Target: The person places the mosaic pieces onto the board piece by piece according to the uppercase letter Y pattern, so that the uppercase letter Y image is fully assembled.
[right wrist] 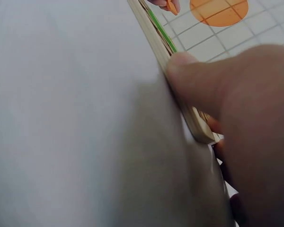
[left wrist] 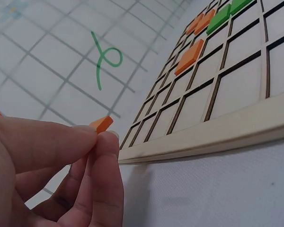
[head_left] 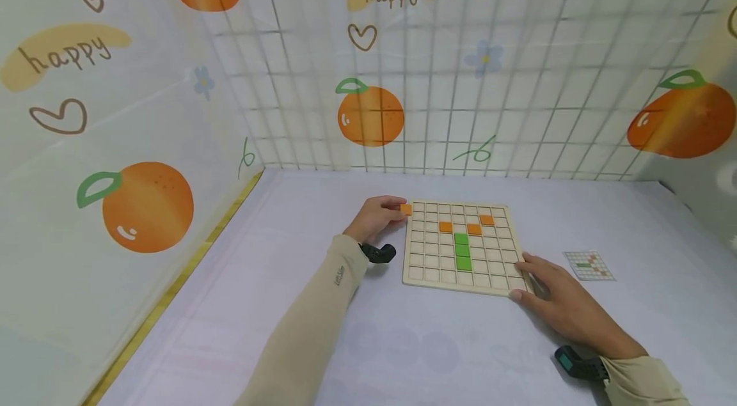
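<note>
From the head camera: one wooden grid board (head_left: 460, 278) on the white table (head_left: 288, 304), with three orange tiles seated near its top and one green bar (head_left: 462, 251) down the middle. A fourth orange tile (head_left: 405, 208) sits pinched in the left hand (head_left: 377, 217), right at the board's top-left corner. The right hand (head_left: 561, 300) lies flat, fingers straight, touching the board's near-right corner. One small pattern card (head_left: 588, 265) lies to the right, its detail too small to read.

Left wrist view: fingertips (left wrist: 102, 142) clamp the orange tile just beside the board's rim; three seated orange tiles and some green show beyond.

Right wrist view: mostly blur, a thumb (right wrist: 203, 80) pressed on the board's edge, the other fingers hidden.
</note>
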A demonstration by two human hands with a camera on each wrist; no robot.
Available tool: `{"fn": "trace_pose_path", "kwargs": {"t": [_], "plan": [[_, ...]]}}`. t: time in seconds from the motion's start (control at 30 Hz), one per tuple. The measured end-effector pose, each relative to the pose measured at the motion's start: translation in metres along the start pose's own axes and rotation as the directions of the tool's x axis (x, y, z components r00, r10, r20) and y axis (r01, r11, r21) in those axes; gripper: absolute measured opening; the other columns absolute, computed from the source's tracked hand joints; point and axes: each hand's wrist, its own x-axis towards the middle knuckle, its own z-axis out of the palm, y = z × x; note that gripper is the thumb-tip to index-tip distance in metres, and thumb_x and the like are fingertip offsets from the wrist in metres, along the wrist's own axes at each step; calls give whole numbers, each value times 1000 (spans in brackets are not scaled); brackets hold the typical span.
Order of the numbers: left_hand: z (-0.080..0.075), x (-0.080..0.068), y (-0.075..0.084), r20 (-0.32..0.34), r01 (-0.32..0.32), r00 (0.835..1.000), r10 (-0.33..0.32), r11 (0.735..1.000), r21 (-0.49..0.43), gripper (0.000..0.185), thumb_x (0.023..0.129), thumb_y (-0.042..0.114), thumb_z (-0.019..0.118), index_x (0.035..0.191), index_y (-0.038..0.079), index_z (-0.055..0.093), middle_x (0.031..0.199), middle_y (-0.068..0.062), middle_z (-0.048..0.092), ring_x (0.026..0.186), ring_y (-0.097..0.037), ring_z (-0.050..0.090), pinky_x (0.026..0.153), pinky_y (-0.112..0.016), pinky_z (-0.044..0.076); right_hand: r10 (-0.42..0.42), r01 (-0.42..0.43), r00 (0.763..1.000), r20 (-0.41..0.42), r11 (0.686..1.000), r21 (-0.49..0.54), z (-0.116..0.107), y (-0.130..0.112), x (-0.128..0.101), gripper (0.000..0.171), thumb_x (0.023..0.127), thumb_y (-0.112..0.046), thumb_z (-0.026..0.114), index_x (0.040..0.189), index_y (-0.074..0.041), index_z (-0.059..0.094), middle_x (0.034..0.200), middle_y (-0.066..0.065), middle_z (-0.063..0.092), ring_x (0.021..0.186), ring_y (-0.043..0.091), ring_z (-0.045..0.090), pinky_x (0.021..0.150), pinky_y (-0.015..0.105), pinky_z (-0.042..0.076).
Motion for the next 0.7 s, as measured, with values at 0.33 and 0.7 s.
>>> {"fn": "trace_pose_path", "kwargs": {"t": [0.33, 0.7], "plan": [[12, 1, 4, -34, 20, 999, -19, 1000, 20, 34, 80, 5, 70, 112, 12, 67, 104, 0, 62, 90, -14, 60, 75, -27, 51, 22, -22, 1000, 10, 1000, -1, 1, 0, 2, 81, 81, -61, 56, 138, -5, 41, 149, 16, 26, 132, 43, 22, 99, 61, 21], [24, 2, 11, -10, -50, 999, 52, 988, 148, 30, 81, 11, 68, 110, 16, 68, 100, 5, 64, 82, -16, 58, 73, -28, 47, 29, -29, 999, 23, 1000, -1, 0, -1, 2, 82, 81, -62, 56, 138, -5, 40, 149, 16, 25, 132, 43, 21, 98, 62, 21]]}}
